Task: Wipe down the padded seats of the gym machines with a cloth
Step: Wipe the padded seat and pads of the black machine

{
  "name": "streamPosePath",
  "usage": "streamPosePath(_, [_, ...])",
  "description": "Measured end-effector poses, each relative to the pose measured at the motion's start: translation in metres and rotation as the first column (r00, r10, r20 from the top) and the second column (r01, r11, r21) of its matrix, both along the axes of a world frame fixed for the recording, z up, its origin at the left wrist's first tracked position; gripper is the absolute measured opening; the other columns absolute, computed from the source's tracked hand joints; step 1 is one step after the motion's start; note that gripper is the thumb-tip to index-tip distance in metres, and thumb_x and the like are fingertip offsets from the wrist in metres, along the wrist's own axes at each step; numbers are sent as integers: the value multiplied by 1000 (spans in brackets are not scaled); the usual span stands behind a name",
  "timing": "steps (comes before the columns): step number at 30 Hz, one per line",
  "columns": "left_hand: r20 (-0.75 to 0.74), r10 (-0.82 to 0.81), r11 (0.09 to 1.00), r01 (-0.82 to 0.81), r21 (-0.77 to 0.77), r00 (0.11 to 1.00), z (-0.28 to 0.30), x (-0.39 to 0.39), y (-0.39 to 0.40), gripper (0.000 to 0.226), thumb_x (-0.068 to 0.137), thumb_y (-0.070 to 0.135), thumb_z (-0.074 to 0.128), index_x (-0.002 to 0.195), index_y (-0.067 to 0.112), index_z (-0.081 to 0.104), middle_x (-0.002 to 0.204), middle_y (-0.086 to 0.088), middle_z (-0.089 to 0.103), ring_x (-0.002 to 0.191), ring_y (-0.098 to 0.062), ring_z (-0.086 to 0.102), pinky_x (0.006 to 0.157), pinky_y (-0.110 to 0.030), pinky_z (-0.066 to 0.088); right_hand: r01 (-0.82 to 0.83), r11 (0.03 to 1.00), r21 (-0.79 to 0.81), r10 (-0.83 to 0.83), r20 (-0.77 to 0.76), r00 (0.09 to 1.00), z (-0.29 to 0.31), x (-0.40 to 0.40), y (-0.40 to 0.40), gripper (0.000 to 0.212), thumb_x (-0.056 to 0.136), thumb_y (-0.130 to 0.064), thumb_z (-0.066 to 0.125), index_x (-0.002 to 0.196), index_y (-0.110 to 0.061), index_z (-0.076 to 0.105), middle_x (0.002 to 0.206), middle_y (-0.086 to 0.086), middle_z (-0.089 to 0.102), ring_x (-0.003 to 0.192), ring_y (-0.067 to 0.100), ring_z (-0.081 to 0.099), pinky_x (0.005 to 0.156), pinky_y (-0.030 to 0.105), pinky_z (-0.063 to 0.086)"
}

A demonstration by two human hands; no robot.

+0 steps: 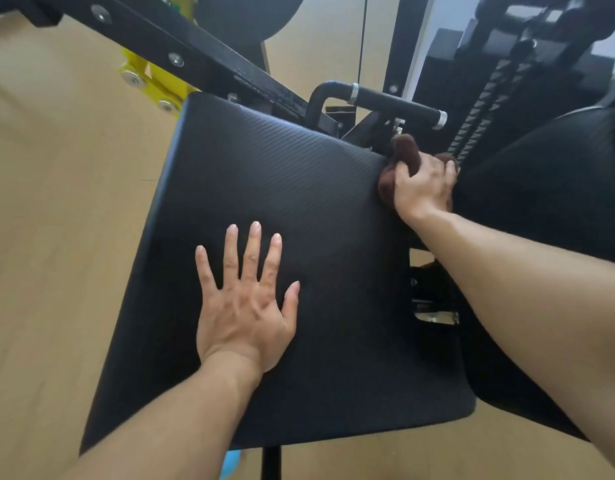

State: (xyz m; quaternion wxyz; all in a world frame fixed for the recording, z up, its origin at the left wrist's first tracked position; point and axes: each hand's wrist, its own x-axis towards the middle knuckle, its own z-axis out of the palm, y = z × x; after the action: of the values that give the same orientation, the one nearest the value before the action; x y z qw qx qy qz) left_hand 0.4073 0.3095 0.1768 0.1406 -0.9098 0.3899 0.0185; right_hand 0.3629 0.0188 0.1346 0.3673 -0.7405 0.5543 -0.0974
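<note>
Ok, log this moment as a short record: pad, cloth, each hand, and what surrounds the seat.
seat pad: black textured seat pad, broad and flat
cloth: brown cloth, bunched at the pad's far right corner
right hand: right hand gripping the cloth, pressing it on the pad's edge
left hand: left hand flat on the pad, fingers spread, holding nothing
behind the pad: black handle bar, black frame beam, yellow bracket
floor: tan floor
</note>
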Motion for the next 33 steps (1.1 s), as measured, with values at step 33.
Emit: streamPosePath(33, [-556, -119, 669, -347, -657, 822, 72, 35, 120, 45, 108, 42, 33, 146, 23, 49, 157, 8, 43, 146, -8, 35, 118, -22, 24, 150, 988, 24, -148, -76, 986, 9, -144, 217, 50, 104, -39, 46, 152, -23, 45, 161, -1, 41, 154, 29, 22, 125, 43, 20])
